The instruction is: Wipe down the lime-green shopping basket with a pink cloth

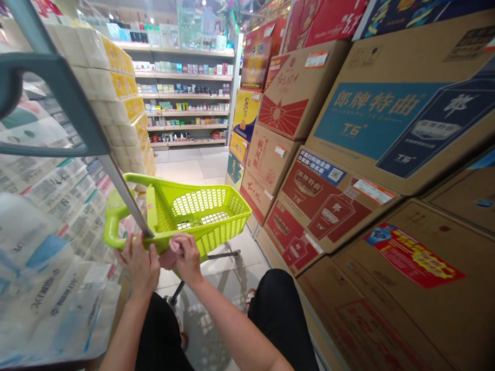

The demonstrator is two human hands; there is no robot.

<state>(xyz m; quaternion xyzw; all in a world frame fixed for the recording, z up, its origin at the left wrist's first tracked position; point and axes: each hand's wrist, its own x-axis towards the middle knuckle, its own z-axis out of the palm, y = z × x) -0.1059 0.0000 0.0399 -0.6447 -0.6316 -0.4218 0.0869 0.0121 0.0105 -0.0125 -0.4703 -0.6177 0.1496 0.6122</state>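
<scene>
"As two bare hands meet the near rim of one lime-green shopping cart (223, 238), one grey pole (126, 195) slants down to it, topped by a looped handle (74, 113)."

"Hands: how do they stand, pls?"

"Near each other, just apart. L hand (141, 267): fingers half-bent at the rim, right beside the pole's foot; can't tell if they grip. R hand (189, 261): curled shut round one crumpled pink cloth (168, 259), approx. cloth by looks, pressed close to the rim."

"Cart's location?"

"Ctr of the aisle, ahead of two black-clad knees (274, 314) and two feet (250, 298); one basket, mesh sides, btwn packs at left and cartons at right."

"Count the cartons?"

"Full no. unclear, some cut off by the frame edge. Sure of: one T6 carton (375, 116) w/ blue panel, two T8 cartons (325, 204) w/ maroon panels below it, one red-and-yellow sticker (412, 254) on a lower box."

"And bkgd?"

"One shelving unit (187, 94), six levels visible, small goods on each, too tiny to count. One stack of yellow-and-white packs (120, 95), left of the aisle."
</scene>
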